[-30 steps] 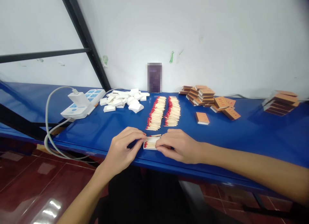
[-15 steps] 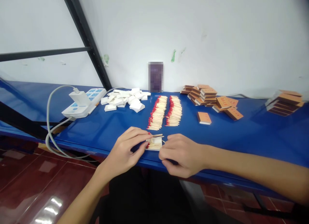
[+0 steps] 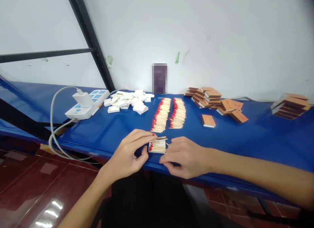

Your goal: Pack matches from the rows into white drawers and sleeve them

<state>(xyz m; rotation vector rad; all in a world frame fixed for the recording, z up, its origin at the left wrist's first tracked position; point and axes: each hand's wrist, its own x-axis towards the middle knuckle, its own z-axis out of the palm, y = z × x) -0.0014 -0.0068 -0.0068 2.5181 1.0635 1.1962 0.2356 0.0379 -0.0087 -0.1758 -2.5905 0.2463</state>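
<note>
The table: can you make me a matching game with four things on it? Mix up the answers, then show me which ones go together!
Things:
1. Tray
2. Strip
3. Orange boxes
4. Match rows

Where or how:
A. Side by side, red tips on the left
B. Has a white plug in it
C. Nearest the table's front edge, with matches inside
D. To the right of the match rows

Right pairs:
1-C, 2-B, 3-D, 4-A
</note>
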